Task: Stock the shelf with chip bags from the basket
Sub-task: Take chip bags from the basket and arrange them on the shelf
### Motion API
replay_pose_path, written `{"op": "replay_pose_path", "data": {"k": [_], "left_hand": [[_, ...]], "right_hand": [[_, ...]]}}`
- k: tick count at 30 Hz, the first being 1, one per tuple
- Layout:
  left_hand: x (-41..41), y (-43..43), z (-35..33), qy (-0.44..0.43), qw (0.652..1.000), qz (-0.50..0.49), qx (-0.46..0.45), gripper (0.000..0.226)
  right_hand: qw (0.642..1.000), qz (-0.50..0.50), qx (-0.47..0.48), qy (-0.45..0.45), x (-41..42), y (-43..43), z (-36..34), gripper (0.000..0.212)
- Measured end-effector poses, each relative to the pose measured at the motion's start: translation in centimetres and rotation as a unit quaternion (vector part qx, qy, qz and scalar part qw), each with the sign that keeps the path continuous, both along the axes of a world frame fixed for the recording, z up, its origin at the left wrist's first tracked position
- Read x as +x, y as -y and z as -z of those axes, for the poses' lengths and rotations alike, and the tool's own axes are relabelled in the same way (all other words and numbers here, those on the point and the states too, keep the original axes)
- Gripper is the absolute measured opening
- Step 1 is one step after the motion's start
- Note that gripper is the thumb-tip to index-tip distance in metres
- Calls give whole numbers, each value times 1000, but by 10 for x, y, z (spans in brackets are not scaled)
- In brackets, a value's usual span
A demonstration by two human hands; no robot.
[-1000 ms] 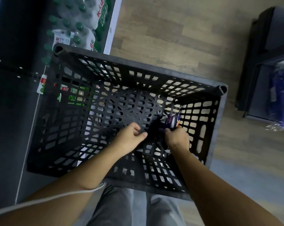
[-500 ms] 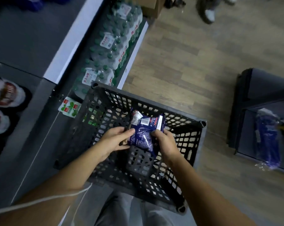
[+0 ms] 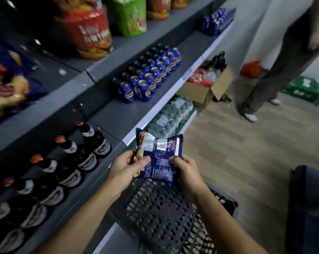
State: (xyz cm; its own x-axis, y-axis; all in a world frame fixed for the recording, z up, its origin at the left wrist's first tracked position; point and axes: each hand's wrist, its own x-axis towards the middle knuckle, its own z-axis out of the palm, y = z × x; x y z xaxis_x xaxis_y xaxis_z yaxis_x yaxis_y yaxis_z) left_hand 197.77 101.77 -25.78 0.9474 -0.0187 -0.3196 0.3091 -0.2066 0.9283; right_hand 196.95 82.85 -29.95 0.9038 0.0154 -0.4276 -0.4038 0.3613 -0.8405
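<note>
A dark blue chip bag point(image 3: 159, 155) is held up in front of me, above the black lattice basket point(image 3: 160, 215). My left hand point(image 3: 126, 166) pinches its left edge, thumb on the printed back. My right hand point(image 3: 187, 170) grips the bag's right edge. The bag's back panel with white label text faces me. The grey shelf point(image 3: 118, 114) runs along my left. Red, green and blue chip bags point(image 3: 87, 32) stand on its upper level.
Blue cans point(image 3: 147, 76) fill the middle shelf, dark bottles point(image 3: 76, 154) stand at its near end. Packs of water bottles point(image 3: 170, 114) lie on the bottom level. An open cardboard box point(image 3: 206, 87) and a standing person point(image 3: 276, 70) are on the wooden floor ahead.
Both hands lifted the blue chip bag out of the basket and raised it. My view swung up from the basket to the shelf.
</note>
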Motion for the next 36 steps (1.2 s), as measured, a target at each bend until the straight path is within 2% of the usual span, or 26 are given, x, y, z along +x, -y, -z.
{"op": "replay_pose_path", "data": {"k": [4,8,11,13,18,21,23,26,28,30,34,36], "left_hand": [[-7,-36,-60,73,995,-70,21,29],[-14,-81,-120,145,979,-138,45,15],[-27,-119,-160,180,967,-168,67,28],[-38,-143,-182,196,960,-184,76,26],[-68,-187,-227,235,942,-225,78,25],[-86,-204,-243,250,929,-270,31,13],[-97,-212,-247,264,920,-290,-15,26],[-109,-222,-249,282,905,-306,-91,61],[-112,-227,-250,291,895,-317,-118,70],[-113,-230,-253,299,888,-333,-107,58],[-115,-244,-265,298,890,-335,-76,54],[-116,-249,-271,297,896,-326,-48,38]], "right_hand": [[996,-56,28,57,18,-41,-55,21],[985,-124,51,106,31,-91,-111,26],[974,-169,59,142,32,-127,-153,26],[964,-200,75,157,32,-150,-177,26],[950,-231,108,179,30,-209,-224,29],[942,-245,128,190,21,-238,-246,31],[938,-250,142,193,14,-254,-255,30],[935,-249,164,193,6,-274,-261,31],[930,-261,177,190,1,-282,-262,38],[925,-284,179,178,-4,-286,-261,49],[926,-291,165,172,-5,-289,-258,74],[930,-269,171,182,1,-287,-259,74]]}}
